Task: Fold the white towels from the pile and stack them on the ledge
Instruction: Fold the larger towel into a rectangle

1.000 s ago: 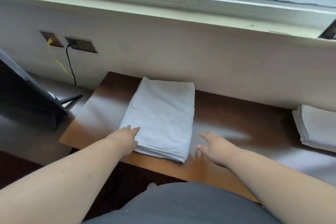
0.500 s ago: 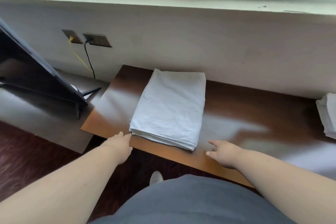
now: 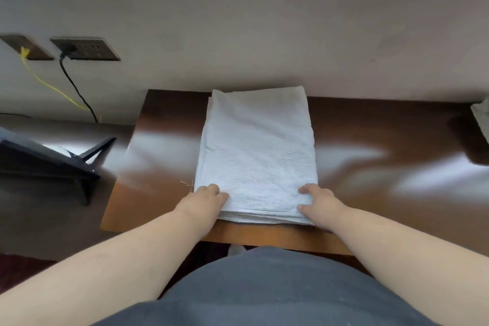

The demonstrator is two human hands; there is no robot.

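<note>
White terry cloth, folded into a flat rectangular stack of towels (image 3: 255,156), lies on the glossy brown wooden tabletop (image 3: 370,140) in the head view, its far short edge reaching the base of the pale wall and its near short edge close to the tabletop's front rim. Several layers show along that near edge. A loose thread sticks out by the stack's near-left corner.

The left hand (image 3: 202,202) rests on the near-left corner of the stack, fingers laid over the top cloth and bent slightly; its grip looks relaxed rather than pinching, though whether the thumb is tucked under the edge cannot be told. The right hand (image 3: 318,202) sits on the near-right corner, fingers on top and the thumb against the side of the layered edge, so its grip looks to be closing lightly on the corner. Both bare forearms reach in from the bottom over a grey garment (image 3: 264,291).

At the far right edge of the picture a bit of another white folded towel (image 3: 482,116) shows on the same tabletop, well apart from the stack. On the wall to the left are two dark socket plates (image 3: 87,49), with a black cable (image 3: 76,90) and a yellow cable (image 3: 46,82) hanging from them. Below these, on a lower grey surface, stands a black angled stand (image 3: 47,161).
</note>
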